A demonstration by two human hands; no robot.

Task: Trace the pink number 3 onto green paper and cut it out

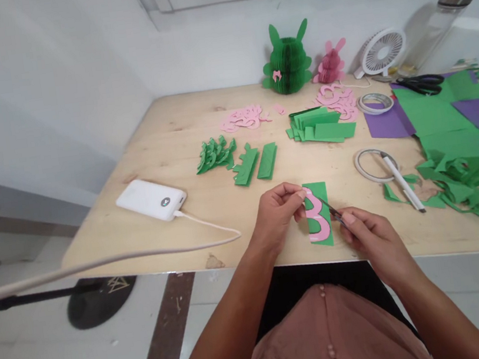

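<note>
Pinching green paper (pixel 321 190) and a pink cutout (pixel 317 209) over it in the fingers (pixel 296 200) of the left hand (pixel 273 213), near the desk's (pixel 219 197) front edge. Grasping dark scissors (pixel 336 214) in the right hand (pixel 375 240), at the paper's right side. Working left of a white pen (pixel 403 182) and green scraps (pixel 462 181).

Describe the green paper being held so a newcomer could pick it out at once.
At the near edge of the wooden table, find the left hand and right hand. Between them is the green paper, pinched at its upper left by the left fingertips. Unlike the green strips farther back, it bears a pink 3-shaped piece.
</note>
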